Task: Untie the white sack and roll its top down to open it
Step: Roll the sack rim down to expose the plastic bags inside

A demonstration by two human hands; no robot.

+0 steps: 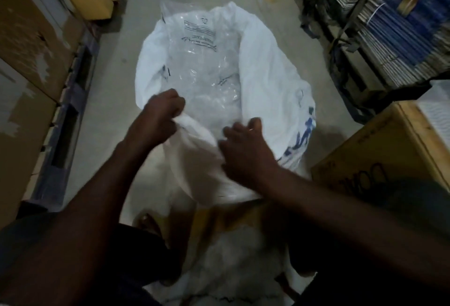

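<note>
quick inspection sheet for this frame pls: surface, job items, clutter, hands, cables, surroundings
Surface: bare concrete floor of a narrow aisle; a yellow painted line runs along the far part.
Job's things: white sack stands on the floor, mouth already open, no tie seen; clear plastic bags with black print fill it.
Clutter: wooden crate close beside the sack on the right.
Hands: left hand grips the near rim of the sack; right hand lies on the near rim, grip blurred.
Cables: nothing seen; only dark straps on the right-hand stacks.
Surroundings: cardboard boxes on pallets at left, strapped stacks of flat goods at right.
</note>
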